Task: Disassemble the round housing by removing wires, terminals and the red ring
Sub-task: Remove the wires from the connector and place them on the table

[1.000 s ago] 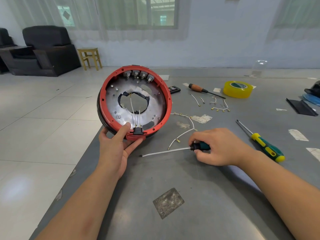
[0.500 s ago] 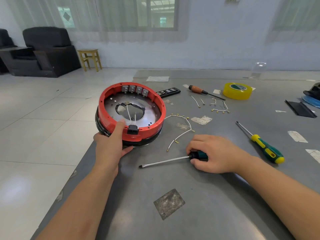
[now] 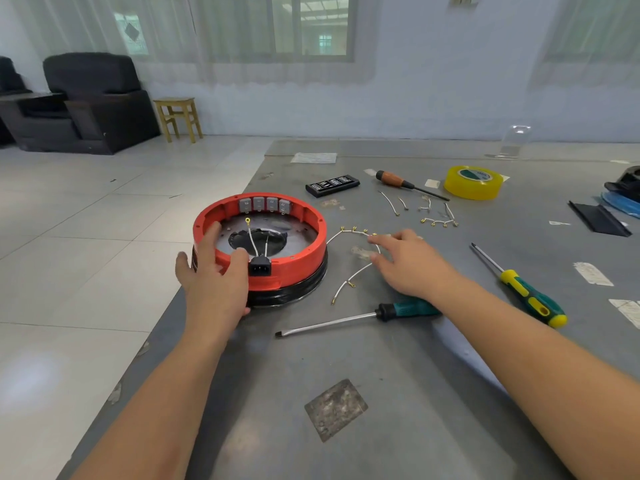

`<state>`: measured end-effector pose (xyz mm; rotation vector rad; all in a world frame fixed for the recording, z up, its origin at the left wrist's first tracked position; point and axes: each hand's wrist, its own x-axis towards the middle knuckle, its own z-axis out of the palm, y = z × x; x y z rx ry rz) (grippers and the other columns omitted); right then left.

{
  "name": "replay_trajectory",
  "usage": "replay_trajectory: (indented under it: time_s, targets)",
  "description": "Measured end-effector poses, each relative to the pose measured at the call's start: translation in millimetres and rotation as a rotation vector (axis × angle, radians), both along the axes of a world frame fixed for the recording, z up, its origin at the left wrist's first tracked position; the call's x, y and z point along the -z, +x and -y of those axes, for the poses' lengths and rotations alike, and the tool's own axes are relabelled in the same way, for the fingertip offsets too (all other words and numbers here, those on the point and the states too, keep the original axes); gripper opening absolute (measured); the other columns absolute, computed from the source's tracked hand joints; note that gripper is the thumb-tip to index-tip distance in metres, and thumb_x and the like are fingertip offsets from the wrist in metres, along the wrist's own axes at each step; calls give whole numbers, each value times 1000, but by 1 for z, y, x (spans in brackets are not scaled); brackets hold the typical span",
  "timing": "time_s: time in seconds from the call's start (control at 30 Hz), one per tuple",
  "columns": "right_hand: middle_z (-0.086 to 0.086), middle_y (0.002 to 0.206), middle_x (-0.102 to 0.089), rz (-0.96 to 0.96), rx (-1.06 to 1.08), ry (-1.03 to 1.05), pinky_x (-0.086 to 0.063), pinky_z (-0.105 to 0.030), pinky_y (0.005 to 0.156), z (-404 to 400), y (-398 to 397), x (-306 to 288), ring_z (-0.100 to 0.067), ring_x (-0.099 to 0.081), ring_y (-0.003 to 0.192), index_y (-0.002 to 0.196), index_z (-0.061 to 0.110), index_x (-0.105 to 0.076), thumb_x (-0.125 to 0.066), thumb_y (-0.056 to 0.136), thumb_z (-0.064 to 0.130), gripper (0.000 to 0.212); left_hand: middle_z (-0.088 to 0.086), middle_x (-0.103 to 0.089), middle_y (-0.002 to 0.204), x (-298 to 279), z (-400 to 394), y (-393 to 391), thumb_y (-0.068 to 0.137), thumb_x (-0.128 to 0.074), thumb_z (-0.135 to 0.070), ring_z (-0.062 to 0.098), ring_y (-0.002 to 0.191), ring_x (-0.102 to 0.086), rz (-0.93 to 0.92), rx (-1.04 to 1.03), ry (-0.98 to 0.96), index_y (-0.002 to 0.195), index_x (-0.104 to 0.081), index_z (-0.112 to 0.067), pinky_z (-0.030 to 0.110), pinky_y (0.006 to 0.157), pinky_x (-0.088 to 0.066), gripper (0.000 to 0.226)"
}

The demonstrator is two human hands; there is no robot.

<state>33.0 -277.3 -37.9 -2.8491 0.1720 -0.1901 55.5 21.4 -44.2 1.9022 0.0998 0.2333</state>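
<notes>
Left hand [image 3: 211,271]: we grip the red ring [image 3: 298,261] — housing flat on worktop [image 3: 415,393].
Right hand [image 3: 405,261]: spread, empty — just right of ring, nearer the loose wire [image 3: 356,271].

A makeshift workshop set up in a plain, sparsely furnished room. The near grey bench [image 3: 398,393] carries screwdrivers [image 3: 526,292], a bit set [image 3: 332,185], a yellow tape roll [image 3: 473,183] and loose wire pieces [image 3: 436,220]. Far left on the tiled floor [image 3: 69,237] stand a black armchair [image 3: 93,102] and a wooden stool [image 3: 178,117], below curtained windows [image 3: 308,26].
</notes>
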Motion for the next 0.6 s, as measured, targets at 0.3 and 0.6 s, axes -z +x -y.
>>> replay_trajectory:
  time_s: [0.3,0.6]
  targets:
    - [-6,105,-70,-60,107,47,-51,-36,85,3,26,1,-27,-62,103,103,18,-70,-58,99,45,29,10,-31,142,-1,0,-8,64,-30,-104,40,106,-61,-87,48,492,124,-28,-43,49,94,-50,86]
    - [-11,108,-63,-96,253,148,-40,-31,72,10,30,1,-31,-59,105,108,10,-60,-69,89,40,37,17,-22,167,-17,6,-22,79,-22,-97,47,133,-44,74,-108,956,138,-48,-25,55,97,-47,97]
